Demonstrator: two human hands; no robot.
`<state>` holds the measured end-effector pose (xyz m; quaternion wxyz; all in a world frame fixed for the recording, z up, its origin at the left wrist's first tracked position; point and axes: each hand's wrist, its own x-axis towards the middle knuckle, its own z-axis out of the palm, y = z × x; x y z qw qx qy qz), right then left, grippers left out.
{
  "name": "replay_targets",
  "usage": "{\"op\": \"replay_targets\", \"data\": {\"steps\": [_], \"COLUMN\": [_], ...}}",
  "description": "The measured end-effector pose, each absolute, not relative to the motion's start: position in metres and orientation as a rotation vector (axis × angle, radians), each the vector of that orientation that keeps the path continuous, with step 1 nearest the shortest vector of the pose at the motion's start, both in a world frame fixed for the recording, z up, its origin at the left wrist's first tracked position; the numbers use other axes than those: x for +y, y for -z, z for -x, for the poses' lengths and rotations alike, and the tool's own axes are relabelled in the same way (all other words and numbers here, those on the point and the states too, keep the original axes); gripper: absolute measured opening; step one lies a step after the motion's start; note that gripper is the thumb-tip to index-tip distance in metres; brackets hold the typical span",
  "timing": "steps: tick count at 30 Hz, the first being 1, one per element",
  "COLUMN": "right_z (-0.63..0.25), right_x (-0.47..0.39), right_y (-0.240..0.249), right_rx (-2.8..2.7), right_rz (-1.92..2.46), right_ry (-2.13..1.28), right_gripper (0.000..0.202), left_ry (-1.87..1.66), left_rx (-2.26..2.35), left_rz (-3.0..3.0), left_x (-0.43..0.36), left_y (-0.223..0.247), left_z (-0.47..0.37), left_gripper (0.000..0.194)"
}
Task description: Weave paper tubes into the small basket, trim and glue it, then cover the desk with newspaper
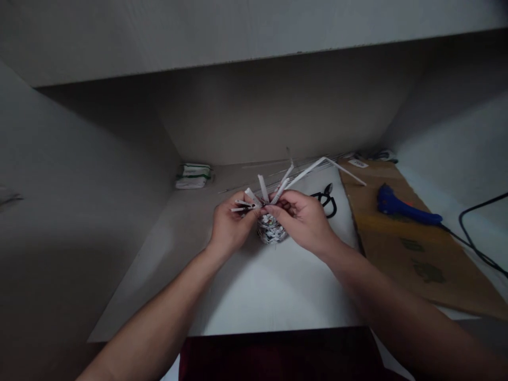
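Woven piece, strips splayed
Left hand pinches its rim at nine o'clock, right hand at two; I'd tension evenly.

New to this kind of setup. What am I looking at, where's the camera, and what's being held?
No machine here: these are a person's bare hands. The single picture comes from a camera worn on the head, looking forward and down. The left hand and right hand together hold a small woven piece near its top, where white strips stick out. On the white table lie a white-and-green packet at the back left, black-handled scissors, and, at the right, cardboard bearing what looks like a blue glue gun.
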<state>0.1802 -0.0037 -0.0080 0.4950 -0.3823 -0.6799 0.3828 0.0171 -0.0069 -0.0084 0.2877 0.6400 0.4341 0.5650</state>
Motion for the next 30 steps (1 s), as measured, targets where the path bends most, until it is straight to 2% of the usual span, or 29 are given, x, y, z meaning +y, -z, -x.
{"op": "replay_targets", "data": {"steps": [4,9,15,22,25,30], "right_z": [-0.179,-0.177,-0.178,-0.191,-0.194,-0.196], "right_x": [-0.001,0.002,0.006,0.010,0.009,0.004], "right_y": [0.013,0.005,0.003,0.002,-0.001,-0.007], "right_rx": [-1.549,-1.305,-1.178,-1.119,-1.223,-1.544], "right_rz": [0.950,1.018,1.077,0.995,0.965,0.828], "right_ry": [-0.920,-1.218,-1.382,-1.678,-1.615,-1.244], "right_gripper": [0.015,0.022,0.021,0.031,0.025,0.014], "left_ry": [-1.493,-1.478,-1.491,-1.428,-1.388,-1.407], "left_rx": [1.099,1.093,1.054,0.989,1.002,1.046], "left_rz": [-1.676,-1.652,-1.712,-1.735,-1.728,-1.743], "left_x": [-0.009,-0.011,-0.011,-0.010,-0.008,-0.008], "left_y": [0.007,0.007,0.006,0.005,0.008,0.010], "left_z": [-0.019,-0.021,-0.020,-0.018,-0.017,-0.016], "left_gripper": [0.012,0.019,0.022,0.017,0.013,0.011]}}
